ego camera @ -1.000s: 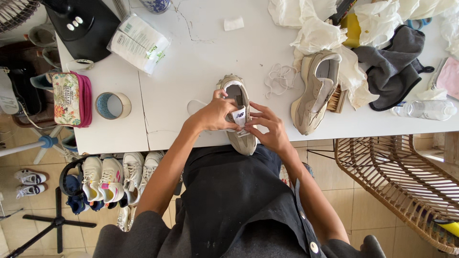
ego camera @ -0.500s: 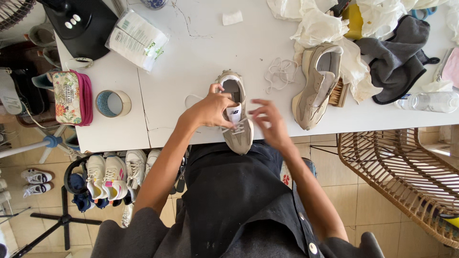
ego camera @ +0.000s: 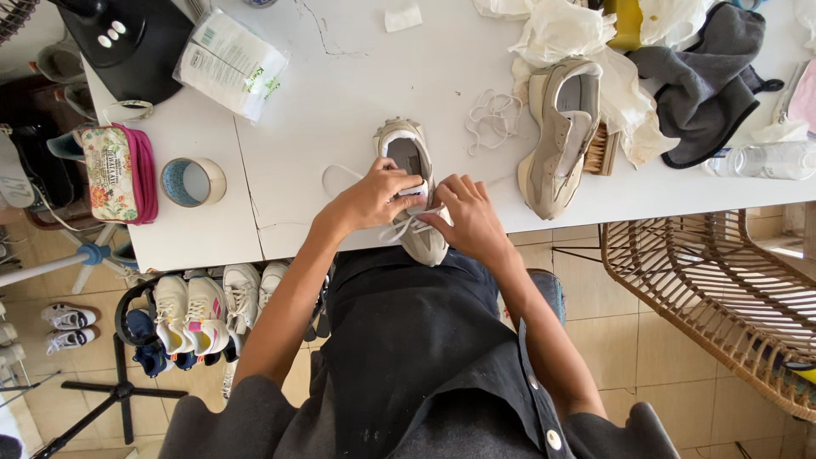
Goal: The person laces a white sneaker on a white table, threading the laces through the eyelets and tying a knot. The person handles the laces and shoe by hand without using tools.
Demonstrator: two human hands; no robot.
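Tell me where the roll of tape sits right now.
In the head view the roll of tape lies flat on the white table, left of both hands, beside the floral pouch and near the table's front edge.

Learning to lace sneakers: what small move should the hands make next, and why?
Probably draw the white lace snug through its eyelet: both the left hand and right hand sit on the beige sneaker, and a slack loop trails over the table.
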